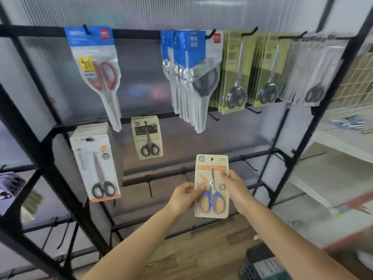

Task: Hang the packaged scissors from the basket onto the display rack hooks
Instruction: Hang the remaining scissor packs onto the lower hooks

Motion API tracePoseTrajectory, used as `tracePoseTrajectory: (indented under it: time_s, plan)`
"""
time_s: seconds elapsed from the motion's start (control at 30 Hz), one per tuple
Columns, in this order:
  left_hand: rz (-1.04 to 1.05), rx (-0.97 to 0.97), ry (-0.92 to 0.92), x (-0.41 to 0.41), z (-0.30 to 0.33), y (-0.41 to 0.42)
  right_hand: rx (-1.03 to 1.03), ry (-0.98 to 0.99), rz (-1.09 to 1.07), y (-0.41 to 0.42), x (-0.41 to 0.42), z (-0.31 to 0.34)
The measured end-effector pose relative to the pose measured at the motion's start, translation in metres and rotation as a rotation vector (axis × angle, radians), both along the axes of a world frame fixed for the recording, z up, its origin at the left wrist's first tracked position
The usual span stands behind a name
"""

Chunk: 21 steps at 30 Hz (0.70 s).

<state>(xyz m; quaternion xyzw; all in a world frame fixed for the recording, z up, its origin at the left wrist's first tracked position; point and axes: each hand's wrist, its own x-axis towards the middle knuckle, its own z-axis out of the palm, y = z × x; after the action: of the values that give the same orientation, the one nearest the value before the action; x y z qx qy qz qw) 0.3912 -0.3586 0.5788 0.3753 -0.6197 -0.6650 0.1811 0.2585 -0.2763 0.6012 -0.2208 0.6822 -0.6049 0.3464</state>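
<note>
Two bare forearms rise from the bottom edge and meet in front of the black display rack (278,150). No sleeves, cuffs, gloves or watch bands show on either arm up to the frame edge. The left hand (182,197), nearer the rack's middle, is bare; its fingers carry no rings that can be made out. The right hand (235,185), toward the rack's right upright, is likewise bare, with short nails, though motion blur makes small details such as rings hard to confirm.

Bare hooks (150,188) beside the hands (210,191) stand clear; upper hooks (248,33) are packed.
</note>
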Motion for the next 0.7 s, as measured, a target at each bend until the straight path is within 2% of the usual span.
tracePoseTrajectory:
  time_s: [0.13, 0.3, 0.47, 0.6, 0.7]
  plan:
    - [0.063, -0.010, 0.006, -0.029, 0.000, 0.001, 0.051, 0.066, 0.085, -0.006, -0.035, 0.004]
    - [0.125, -0.047, 0.029, -0.064, 0.002, 0.006, 0.034, 0.237, 0.079, -0.018, -0.088, 0.023]
    - [0.186, -0.080, 0.051, -0.093, 0.007, 0.010, 0.000, 0.514, 0.195, -0.028, -0.129, 0.048]
    - [0.262, -0.119, 0.071, -0.108, 0.014, 0.008, 0.060, 0.767, 0.294, -0.041, -0.152, 0.060]
    - [0.309, -0.167, 0.082, -0.112, 0.018, 0.003, 0.034, 0.872, 0.330, -0.053, -0.158, 0.067]
